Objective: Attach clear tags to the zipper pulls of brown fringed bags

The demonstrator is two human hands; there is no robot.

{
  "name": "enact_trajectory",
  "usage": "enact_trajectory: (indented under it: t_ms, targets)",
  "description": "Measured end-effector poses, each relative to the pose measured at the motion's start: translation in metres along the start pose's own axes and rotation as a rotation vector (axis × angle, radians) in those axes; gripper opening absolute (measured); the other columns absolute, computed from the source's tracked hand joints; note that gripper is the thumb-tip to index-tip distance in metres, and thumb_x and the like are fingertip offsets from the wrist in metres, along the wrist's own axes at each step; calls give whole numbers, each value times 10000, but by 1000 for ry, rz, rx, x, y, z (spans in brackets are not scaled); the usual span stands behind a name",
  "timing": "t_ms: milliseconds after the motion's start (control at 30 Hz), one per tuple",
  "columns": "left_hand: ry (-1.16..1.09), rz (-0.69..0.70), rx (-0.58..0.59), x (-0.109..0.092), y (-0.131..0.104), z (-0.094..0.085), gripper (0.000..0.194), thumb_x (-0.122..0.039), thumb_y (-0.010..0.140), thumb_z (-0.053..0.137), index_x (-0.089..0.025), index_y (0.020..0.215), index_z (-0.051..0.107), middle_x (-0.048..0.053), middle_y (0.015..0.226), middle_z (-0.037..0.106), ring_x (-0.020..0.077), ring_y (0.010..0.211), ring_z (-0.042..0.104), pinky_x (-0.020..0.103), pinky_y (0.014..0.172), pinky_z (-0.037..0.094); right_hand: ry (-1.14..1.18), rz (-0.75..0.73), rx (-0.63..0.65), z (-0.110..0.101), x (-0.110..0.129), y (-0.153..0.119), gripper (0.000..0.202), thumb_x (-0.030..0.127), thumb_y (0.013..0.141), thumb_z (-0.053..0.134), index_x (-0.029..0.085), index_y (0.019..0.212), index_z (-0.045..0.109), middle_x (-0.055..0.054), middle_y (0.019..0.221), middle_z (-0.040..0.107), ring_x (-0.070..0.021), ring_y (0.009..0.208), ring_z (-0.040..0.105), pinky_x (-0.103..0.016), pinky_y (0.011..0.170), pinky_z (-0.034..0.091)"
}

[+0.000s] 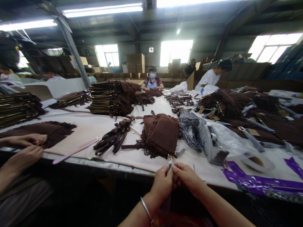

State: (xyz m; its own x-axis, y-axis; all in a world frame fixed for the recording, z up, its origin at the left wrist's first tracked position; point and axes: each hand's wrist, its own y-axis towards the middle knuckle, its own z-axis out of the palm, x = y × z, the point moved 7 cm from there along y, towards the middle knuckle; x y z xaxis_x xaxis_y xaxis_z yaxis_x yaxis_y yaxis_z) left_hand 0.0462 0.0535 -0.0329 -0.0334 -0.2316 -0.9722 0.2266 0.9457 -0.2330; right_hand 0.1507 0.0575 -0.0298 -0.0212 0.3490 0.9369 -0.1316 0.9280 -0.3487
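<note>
My left hand [163, 182] and my right hand [186, 177] are together at the table's front edge, with fingers pinched around a strap end [170, 164]. It has a pale wrapping, and a small gold metal clasp [169, 156] shows above my fingertips. The rest of the strap is mostly hidden behind my hands. Just beyond them, a dark brown fringed bag [163, 132] lies on the white-covered table [82, 129]. Left of it rests a bundle of dark brown straps [113, 138] with metal clasps.
A pink comb [75, 150] lies near the front edge. At far left are a neighbour's hands [29, 148]. Stacked brown bags [106, 97] stand behind; more bags [227, 104] pile up at right. A grey dispenser [211, 145], tape roll [258, 161] and purple plastic [253, 179] sit nearer.
</note>
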Motion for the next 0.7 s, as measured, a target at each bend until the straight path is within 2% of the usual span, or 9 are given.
enact_trajectory:
  t_ms: [100,200,267,300,367,467,567,633,700]
  targets:
    - [229,166,89,-21,-5,-3,282,-381,878,464,-188,714,589,13,617,598,147,537,550,249,501,394,6,6,45,-1,-7,-2,434,570,747,670,142,758,600,31,511,575,-89,431,517,-184,405,335]
    - [414,331,170,-39,-10,-6,238,-329,843,525,-181,697,641,23,659,640,158,622,560,254,578,392,162,14,39,-7,-14,2,434,550,696,732,139,766,610,40,533,566,-71,413,472,-184,388,326]
    - [429,358,196,-44,-7,-9,242,-351,839,542,-181,724,671,27,687,660,162,646,566,254,600,399,272,36,19,-11,-18,3,419,529,686,749,145,765,601,45,529,560,-68,402,460,-187,384,331]
    - [410,350,168,-44,-3,-13,257,-361,843,537,-179,723,674,31,691,661,163,654,569,254,608,406,317,51,13,-12,-19,3,406,514,688,754,148,767,598,41,536,568,-72,408,470,-188,386,338]
    - [331,285,51,-40,10,-22,267,-366,842,532,-173,709,658,33,671,639,161,652,570,254,606,418,376,78,8,-12,-21,3,383,488,696,757,150,766,592,30,546,584,-80,421,491,-186,387,346]
    - [126,49,-63,-20,28,-29,192,-361,788,593,-172,759,619,10,649,584,153,603,571,245,532,425,410,96,18,-10,-19,1,350,460,720,747,152,778,592,18,552,601,-92,424,515,-186,384,362]
    - [-17,-122,-19,-8,35,-19,228,-387,746,636,-172,807,594,11,702,589,148,575,590,239,479,437,448,110,59,-6,-17,-2,331,437,747,733,154,869,612,-15,639,663,-122,490,590,-213,438,450]
    - [-55,-152,38,-8,35,-9,258,-409,743,634,-158,794,599,24,704,599,137,549,583,249,478,455,462,121,82,-4,-16,-3,336,428,756,728,156,922,619,-27,691,686,-133,524,616,-233,472,490]
    - [-86,-174,77,-9,36,-2,265,-412,732,637,-149,753,603,14,643,580,115,496,541,242,466,442,455,123,96,-5,-17,-3,339,434,753,730,157,915,618,-13,664,671,-117,487,588,-221,444,473]
